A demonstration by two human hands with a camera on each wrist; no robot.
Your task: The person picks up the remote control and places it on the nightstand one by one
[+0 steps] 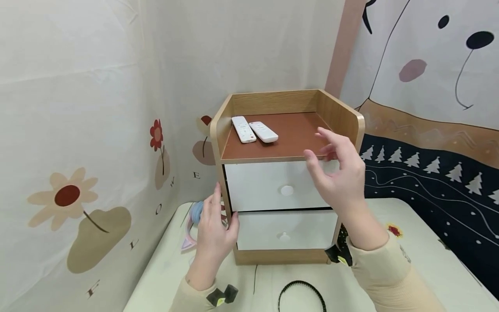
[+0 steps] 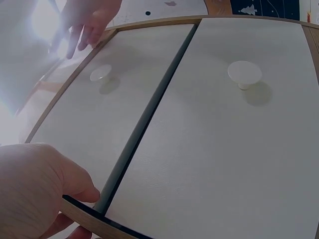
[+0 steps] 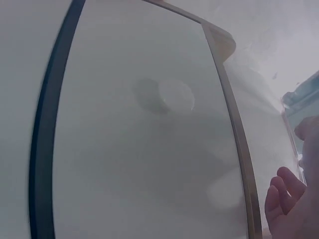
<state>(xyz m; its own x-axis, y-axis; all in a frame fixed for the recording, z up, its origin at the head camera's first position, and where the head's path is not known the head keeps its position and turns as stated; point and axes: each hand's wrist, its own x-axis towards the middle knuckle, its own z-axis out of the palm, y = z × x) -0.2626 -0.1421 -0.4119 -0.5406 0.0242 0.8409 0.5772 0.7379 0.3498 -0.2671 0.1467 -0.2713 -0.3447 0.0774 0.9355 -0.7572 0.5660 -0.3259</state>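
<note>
A small wood-edged cabinet (image 1: 282,256) with two white drawers stands in front of me. The upper drawer (image 1: 257,186) and lower drawer (image 1: 257,238) each have a round white knob; both sit within the frame. My left hand (image 1: 215,236) rests against the cabinet's left edge, fingers extended along the side and thumb at the front near the gap between the drawers. In the left wrist view its fingertips are partly hidden behind the side panel. My right hand (image 1: 341,177) is raised before the upper right of the cabinet, fingers loosely bent and apart, with nothing in it.
Two white remote controls, the left one (image 1: 243,129) and the right one (image 1: 264,131), lie on the brown top. A black headband (image 1: 302,283) lies in front on the pale surface. A pastel headband with a blue part (image 1: 196,212) lies left of the cabinet. Printed curtains (image 1: 97,130) hang behind.
</note>
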